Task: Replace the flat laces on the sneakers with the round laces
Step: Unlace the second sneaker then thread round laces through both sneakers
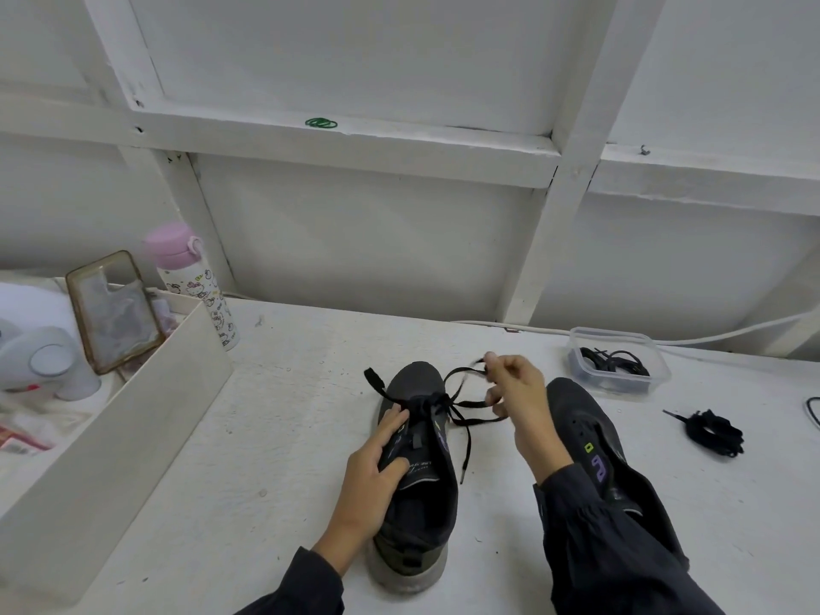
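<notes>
2 sneakers (581,419) are sitting on a table (266,437).
The left hand (372,472) is pressing flat on the left sneaker (417,526); the right hand (517,392) is pinching its flat lace (466,406). 1 tub (656,375) is holding black laces (616,361), possibly round; 1 bundle (714,430) is lying nearby.

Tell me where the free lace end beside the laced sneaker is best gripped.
Probably pinch the flat lace just above its stiff tip, coming from above on the right side of the laced sneaker. That end runs straight and slack over bare table between the sneakers, clear of the right hand pinching a loop.
</notes>
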Demonstrator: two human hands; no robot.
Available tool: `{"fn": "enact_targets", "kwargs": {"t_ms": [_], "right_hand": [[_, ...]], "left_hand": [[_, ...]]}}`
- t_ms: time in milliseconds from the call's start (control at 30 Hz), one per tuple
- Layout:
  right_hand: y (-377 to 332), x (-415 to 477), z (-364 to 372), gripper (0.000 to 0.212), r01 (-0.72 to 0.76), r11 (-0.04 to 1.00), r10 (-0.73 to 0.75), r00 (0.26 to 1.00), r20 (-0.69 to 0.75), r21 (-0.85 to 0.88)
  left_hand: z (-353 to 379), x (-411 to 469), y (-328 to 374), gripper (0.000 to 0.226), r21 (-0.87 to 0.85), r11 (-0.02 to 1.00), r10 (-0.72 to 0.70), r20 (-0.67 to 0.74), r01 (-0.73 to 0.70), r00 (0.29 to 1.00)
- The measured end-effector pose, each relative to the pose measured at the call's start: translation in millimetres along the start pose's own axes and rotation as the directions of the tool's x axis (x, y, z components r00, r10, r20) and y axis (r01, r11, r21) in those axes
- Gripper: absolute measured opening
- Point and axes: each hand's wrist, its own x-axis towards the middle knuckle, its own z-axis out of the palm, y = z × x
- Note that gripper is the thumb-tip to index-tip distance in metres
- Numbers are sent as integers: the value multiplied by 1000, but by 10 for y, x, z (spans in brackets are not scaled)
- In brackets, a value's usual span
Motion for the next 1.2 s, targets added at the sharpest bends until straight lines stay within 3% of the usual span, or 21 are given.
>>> {"fn": "enact_targets", "kwargs": {"t_ms": [133,300,400,467,533,633,733,933,1000,1100,1133,1200], "right_hand": [[107,-229,140,29,-34,974,100,951,292,-222],[114,-248,220,16,63,979,5,942,336,-192],[56,-102,155,15,62,990,-43,989,144,-129],[20,8,65,14,53,998,-51,996,-74,28],[13,49,1,15,47,989,-24,986,-165,140],[79,-49,19,23,-52,998,53,998,29,-26],[176,-229,131,27,-61,976,119,953,280,-209],[137,-252,179,12,83,984,-27,943,331,-156],[105,-157,152,12,74,990,-47,975,215,-121],[93,-6,72,13,34,998,-29,995,-96,58],[91,12,50,13,32,994,-18,990,-143,100],[98,-5,45,17,-11,994,20,996,-89,107]], "left_hand": [[-4,9,-4,62,10,1000,14,-1,-14,1000],[-4,9,-7,62,-1,1000,9,-10,-9,1000],[-9,10,-17,62,-1,1000,13,8,-13,1000],[-11,10,-26,62,-6,1000,12,14,-12,1000],[-11,12,-35,61,-10,1000,11,13,-11,1000],[-10,16,-37,61,-13,1000,11,5,-11,1000],[-10,23,-37,62,-3,1000,23,4,-23,1000],[-11,26,-41,62,3,1000,23,3,-23,1000],[-11,23,-41,61,-2,1000,21,11,-21,1000],[-11,14,-33,60,-13,1000,13,19,-13,1000],[-9,12,-31,60,-13,1000,13,16,-13,1000],[-8,14,-33,61,-11,1000,11,9,-11,1000]]}}
